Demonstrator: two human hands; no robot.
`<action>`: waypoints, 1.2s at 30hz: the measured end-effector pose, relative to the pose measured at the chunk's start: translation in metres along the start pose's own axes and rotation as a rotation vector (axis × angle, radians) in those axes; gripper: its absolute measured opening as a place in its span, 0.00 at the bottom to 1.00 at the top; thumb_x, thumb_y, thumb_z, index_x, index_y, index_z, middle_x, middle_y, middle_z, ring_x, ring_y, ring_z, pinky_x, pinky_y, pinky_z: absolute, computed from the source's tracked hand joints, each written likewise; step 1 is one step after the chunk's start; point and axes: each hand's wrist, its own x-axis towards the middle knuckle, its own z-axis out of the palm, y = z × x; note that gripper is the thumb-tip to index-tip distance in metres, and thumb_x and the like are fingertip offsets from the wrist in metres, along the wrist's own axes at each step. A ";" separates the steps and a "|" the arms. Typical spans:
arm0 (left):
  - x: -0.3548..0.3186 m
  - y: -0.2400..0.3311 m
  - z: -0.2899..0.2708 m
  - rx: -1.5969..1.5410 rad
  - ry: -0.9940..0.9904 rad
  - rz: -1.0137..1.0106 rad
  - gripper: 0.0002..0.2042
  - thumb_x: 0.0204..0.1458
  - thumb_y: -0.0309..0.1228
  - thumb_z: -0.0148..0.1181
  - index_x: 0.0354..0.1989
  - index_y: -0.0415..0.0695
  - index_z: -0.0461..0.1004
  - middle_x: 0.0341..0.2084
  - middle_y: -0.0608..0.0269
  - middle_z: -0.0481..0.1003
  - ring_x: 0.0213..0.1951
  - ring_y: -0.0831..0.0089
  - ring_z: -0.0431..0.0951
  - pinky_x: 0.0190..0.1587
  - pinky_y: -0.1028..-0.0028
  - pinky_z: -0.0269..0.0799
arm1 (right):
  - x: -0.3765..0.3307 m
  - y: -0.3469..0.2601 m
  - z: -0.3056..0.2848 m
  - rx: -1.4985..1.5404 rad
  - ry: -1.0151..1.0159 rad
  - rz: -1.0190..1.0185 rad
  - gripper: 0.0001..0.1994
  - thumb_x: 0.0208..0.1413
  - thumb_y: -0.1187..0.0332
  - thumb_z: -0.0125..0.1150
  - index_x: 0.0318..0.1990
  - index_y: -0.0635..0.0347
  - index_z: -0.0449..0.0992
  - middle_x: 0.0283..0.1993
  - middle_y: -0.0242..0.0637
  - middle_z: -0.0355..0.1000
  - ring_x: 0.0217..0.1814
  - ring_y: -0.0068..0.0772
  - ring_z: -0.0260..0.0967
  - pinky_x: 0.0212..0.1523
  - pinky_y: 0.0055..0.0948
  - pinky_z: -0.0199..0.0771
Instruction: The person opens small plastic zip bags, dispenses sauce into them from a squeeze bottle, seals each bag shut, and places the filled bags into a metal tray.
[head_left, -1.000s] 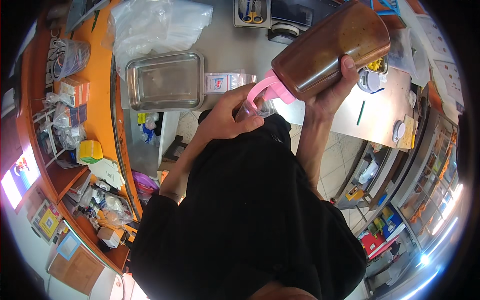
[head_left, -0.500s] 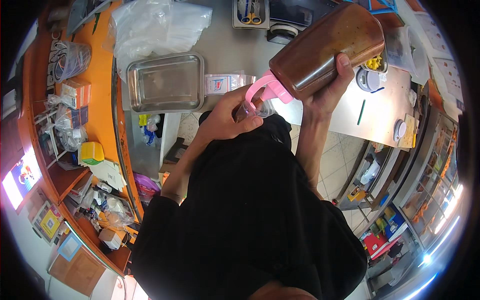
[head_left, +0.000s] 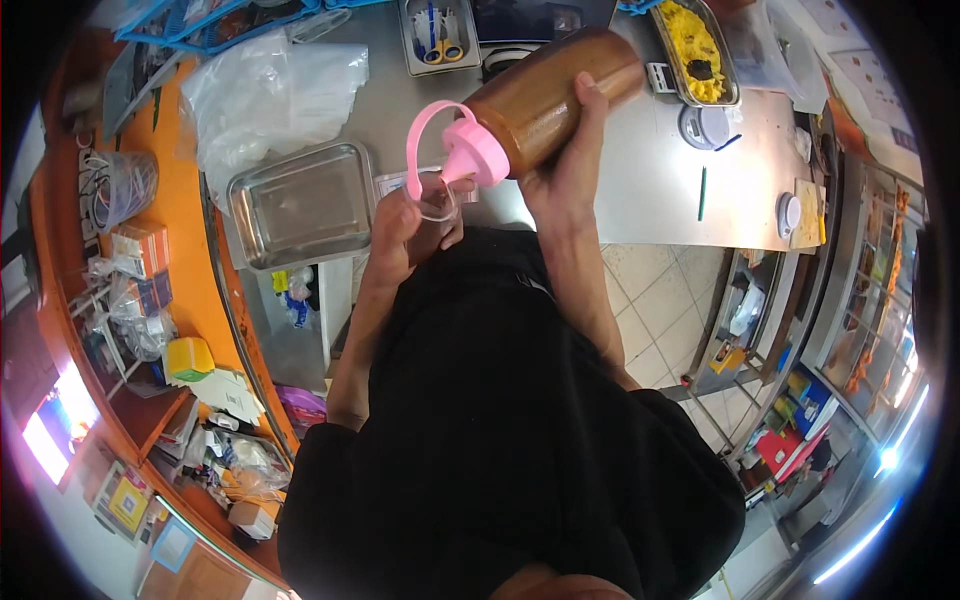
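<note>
My right hand is wrapped round a large squeeze bottle full of brown liquid. The bottle lies tilted, its pink nozzle cap pointing down and left, with a pink strap looping off it. Just under the nozzle tip, my left hand grips a small clear plastic container; whether it is a cup or a bag I cannot tell. Brown shows at the nozzle tip and through the clear plastic. Part of the left fingers is hidden behind the container and cap.
Left of my hands sits a metal tray, with clear plastic bags behind it. A smaller tray holds scissors. At the right stand a tray of yellow food, a round scale and a green pen on the metal table.
Both hands, with the bottle and the clear container, have shifted left in the picture as the view turned. The bottle's cap now stands higher over the container, and more of the yellow food tray shows.
</note>
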 end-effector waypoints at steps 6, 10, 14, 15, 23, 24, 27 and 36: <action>0.016 0.011 0.005 -0.324 -0.133 -0.046 0.41 0.58 0.59 0.52 0.63 0.29 0.61 0.35 0.67 0.66 0.33 0.79 0.64 0.32 0.74 0.65 | 0.020 0.006 -0.023 0.123 0.094 0.260 0.30 0.57 0.46 0.59 0.59 0.58 0.65 0.54 0.42 0.71 0.55 0.40 0.72 0.58 0.41 0.75; 0.019 0.019 0.010 -0.193 -0.118 0.055 0.41 0.60 0.61 0.46 0.64 0.30 0.60 0.33 0.70 0.61 0.32 0.81 0.62 0.30 0.75 0.61 | 0.045 0.015 -0.059 0.253 0.115 0.333 0.30 0.58 0.47 0.57 0.60 0.60 0.64 0.55 0.45 0.70 0.56 0.44 0.71 0.61 0.45 0.73; 0.028 0.050 0.010 0.162 -0.091 0.030 0.37 0.62 0.57 0.45 0.63 0.32 0.66 0.36 0.70 0.63 0.32 0.84 0.60 0.30 0.81 0.56 | 0.063 0.027 -0.095 0.385 0.080 0.401 0.23 0.60 0.54 0.53 0.53 0.64 0.67 0.50 0.49 0.70 0.54 0.49 0.70 0.61 0.50 0.73; 0.028 0.058 0.017 0.167 -0.084 0.033 0.37 0.62 0.57 0.45 0.63 0.32 0.66 0.36 0.70 0.63 0.32 0.84 0.60 0.30 0.81 0.56 | 0.065 0.031 -0.099 0.414 0.055 0.403 0.21 0.60 0.56 0.53 0.50 0.65 0.69 0.49 0.49 0.70 0.53 0.49 0.70 0.61 0.50 0.74; 0.025 0.087 0.044 0.552 0.341 0.134 0.18 0.64 0.34 0.55 0.58 0.36 0.73 0.35 0.66 0.73 0.30 0.86 0.72 0.34 0.85 0.72 | 0.071 0.062 -0.151 0.625 0.031 0.547 0.30 0.60 0.44 0.50 0.54 0.65 0.66 0.53 0.49 0.68 0.53 0.45 0.70 0.62 0.46 0.72; 0.024 0.085 0.040 0.555 0.355 0.132 0.18 0.64 0.34 0.55 0.58 0.36 0.73 0.35 0.66 0.73 0.30 0.86 0.72 0.34 0.85 0.72 | 0.055 0.058 -0.146 0.554 0.155 0.644 0.30 0.60 0.44 0.50 0.54 0.65 0.66 0.52 0.48 0.69 0.52 0.43 0.70 0.58 0.44 0.74; 0.027 0.078 0.029 0.424 0.395 0.229 0.17 0.58 0.27 0.64 0.54 0.35 0.76 0.34 0.62 0.78 0.32 0.81 0.78 0.38 0.77 0.81 | -0.005 0.040 -0.115 0.091 0.340 0.611 0.30 0.64 0.47 0.50 0.61 0.65 0.61 0.54 0.45 0.68 0.46 0.35 0.69 0.44 0.28 0.76; 0.030 0.074 0.052 0.563 0.233 0.214 0.11 0.51 0.25 0.71 0.42 0.34 0.81 0.34 0.62 0.81 0.34 0.77 0.79 0.39 0.77 0.76 | -0.062 -0.025 0.019 -0.871 -0.515 -0.291 0.02 0.57 0.77 0.63 0.34 0.67 0.78 0.33 0.35 0.74 0.32 0.20 0.68 0.33 0.23 0.67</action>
